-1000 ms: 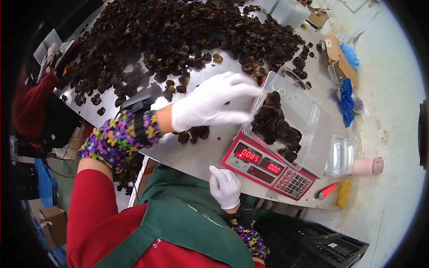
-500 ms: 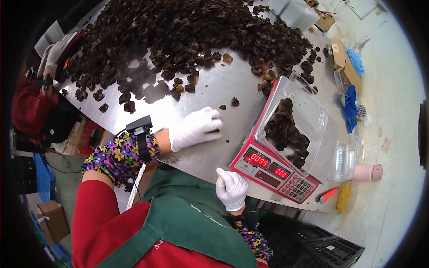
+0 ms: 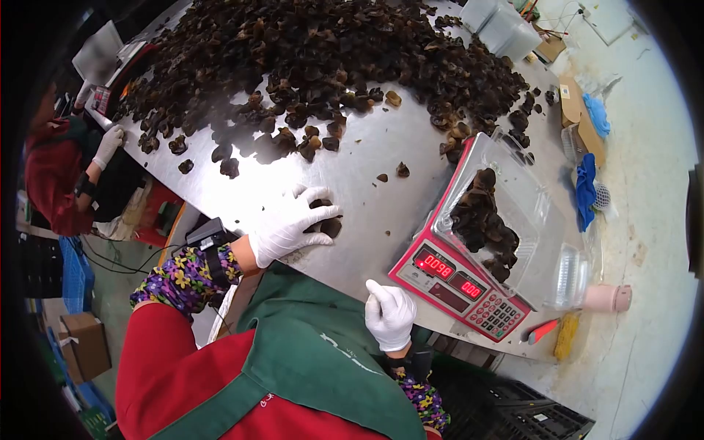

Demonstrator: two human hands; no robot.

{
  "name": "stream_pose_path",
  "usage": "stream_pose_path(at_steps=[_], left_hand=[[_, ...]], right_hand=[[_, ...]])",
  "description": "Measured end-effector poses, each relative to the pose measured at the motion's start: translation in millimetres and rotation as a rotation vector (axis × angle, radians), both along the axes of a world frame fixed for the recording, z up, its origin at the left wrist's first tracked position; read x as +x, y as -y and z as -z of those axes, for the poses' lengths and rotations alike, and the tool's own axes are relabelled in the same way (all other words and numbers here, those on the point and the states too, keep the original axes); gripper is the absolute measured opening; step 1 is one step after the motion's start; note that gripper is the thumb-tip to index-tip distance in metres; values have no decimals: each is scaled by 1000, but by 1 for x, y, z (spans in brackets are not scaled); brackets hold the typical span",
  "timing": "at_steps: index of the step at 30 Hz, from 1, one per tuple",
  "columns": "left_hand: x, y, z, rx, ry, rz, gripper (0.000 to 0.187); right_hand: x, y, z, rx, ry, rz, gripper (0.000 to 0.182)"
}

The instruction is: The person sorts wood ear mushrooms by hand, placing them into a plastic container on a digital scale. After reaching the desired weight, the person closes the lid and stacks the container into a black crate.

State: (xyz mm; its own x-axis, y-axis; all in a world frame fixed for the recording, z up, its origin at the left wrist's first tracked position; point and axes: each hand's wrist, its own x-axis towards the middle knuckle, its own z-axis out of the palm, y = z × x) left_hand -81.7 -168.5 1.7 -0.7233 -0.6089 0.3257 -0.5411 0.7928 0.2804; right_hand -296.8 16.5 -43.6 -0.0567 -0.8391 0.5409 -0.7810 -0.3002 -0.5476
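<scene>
My left hand (image 3: 292, 226), in a white glove, is low over the steel table (image 3: 367, 158). Its spread, bent fingers curl around dark pieces of wood ear mushroom (image 3: 331, 228), partly hidden beneath them. Also gloved, my right hand (image 3: 390, 315) is closed at the table's front edge, left of a red digital scale (image 3: 477, 293); nothing shows in its fingers. On the scale sits a clear plastic container (image 3: 524, 213) with wood ear mushrooms (image 3: 484, 224) inside. The scale's display reads 0.098. Two small loose pieces lie between my left hand and the scale.
A large heap of wood ear mushrooms (image 3: 315, 62) covers the far table. Clear containers (image 3: 506, 33) stand at the back right. A blue cloth (image 3: 585, 192), pink cup (image 3: 607, 298) and red-handled tool (image 3: 543, 331) lie right of the scale. A co-worker's gloved hand (image 3: 108, 145) touches the left edge.
My left hand has moved left and its fingers have spread, revealing dark pieces under them. The display went from 0.099 to 0.098. A co-worker's hand has come down to the table edge.
</scene>
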Motion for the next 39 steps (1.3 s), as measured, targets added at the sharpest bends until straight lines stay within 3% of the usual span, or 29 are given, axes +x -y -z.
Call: stream_pose_path(at_steps=[6, 9, 11, 15, 19, 21, 23, 25, 28, 30, 32, 33, 35, 36, 37, 38, 39], left_hand=[[1, 4, 35, 177, -146, 10, 17], [0, 2, 19, 473, -350, -105, 14], [-13, 2, -13, 469, -435, -147, 14], [-67, 2, -80, 176, -524, 27, 20], [-153, -9, -118, -59, -574, 282, 22], [-192, -11, -111, -98, -425, 379, 20], [-217, -21, -106, -129, -216, 303, 25], [-228, -17, -94, -82, -178, 395, 39], [-215, -24, -96, -65, -397, 443, 61], [-197, -20, -98, -51, -510, 466, 61], [-170, -7, -95, -12, -665, 487, 59], [-150, 3, -93, 73, -611, 415, 54], [-111, 23, -60, 5, -517, 64, 47], [-84, 38, -53, -19, -473, 6, 46], [-64, 58, -12, -113, -415, -200, 45], [-42, 67, -29, 158, -266, -347, 45], [-23, 77, -13, -45, -280, -472, 48]], right_hand=[[-24, -19, -57, -168, -58, 81, 31], [-56, -30, -87, -239, -173, 277, 27], [-77, -29, -97, -309, -228, 412, 27], [-101, -18, -111, -134, -363, 595, 40], [-108, -12, -96, -62, -304, 528, 36], [-110, -12, -94, -99, -341, 517, 33], [-112, -14, -93, -93, -348, 495, 33], [-112, -14, -92, -80, -352, 505, 33], [-109, -19, -91, -70, -354, 521, 34], [-104, -21, -89, -69, -359, 533, 33], [-96, -22, -92, -236, -396, 531, 28], [-88, -24, -94, -270, -416, 509, 25], [-74, -29, -83, -282, -335, 367, 24], [-63, -27, -80, -255, -278, 268, 22], [-50, -26, -77, -228, -221, 171, 20], [-37, -22, -70, -173, -154, 119, 20], [-26, -18, -62, -135, -113, 66, 23]])
